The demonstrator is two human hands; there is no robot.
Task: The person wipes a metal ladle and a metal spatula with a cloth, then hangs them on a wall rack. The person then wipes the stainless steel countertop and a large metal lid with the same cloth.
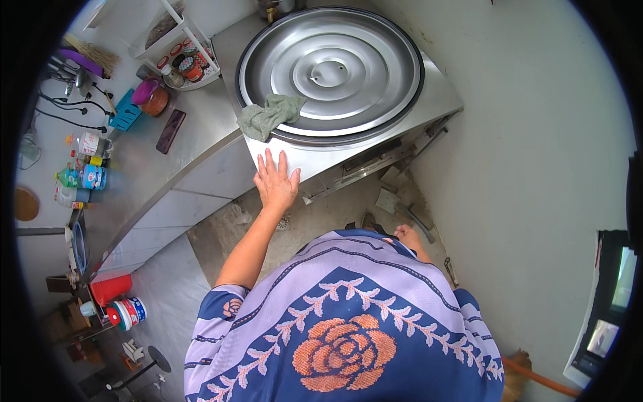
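My left hand [276,183] is spread flat, palm down, at the front left corner of the stainless steel stove top [271,155], with nothing in its grasp. Whether the palm presses on the metal is hard to tell. Just beyond its fingertips a crumpled grey-green cloth [269,116] drapes over the rim of a large round metal lid [331,75]. Concentric rings mark this lid, and a dark band runs around its edge. My right hand [409,238] hangs low beside my body, over the floor; my patterned top partly covers that arm, and its finger pose is unclear.
Along the left runs a steel counter [201,128] bearing a phone [171,131], a purple-lidded jar [150,96], a blue plastic basket [125,111], a white rack [201,80] of jars and several bottles [94,177]. A wall [512,125] stands close on the right. Tiles [387,200] lie on the floor.
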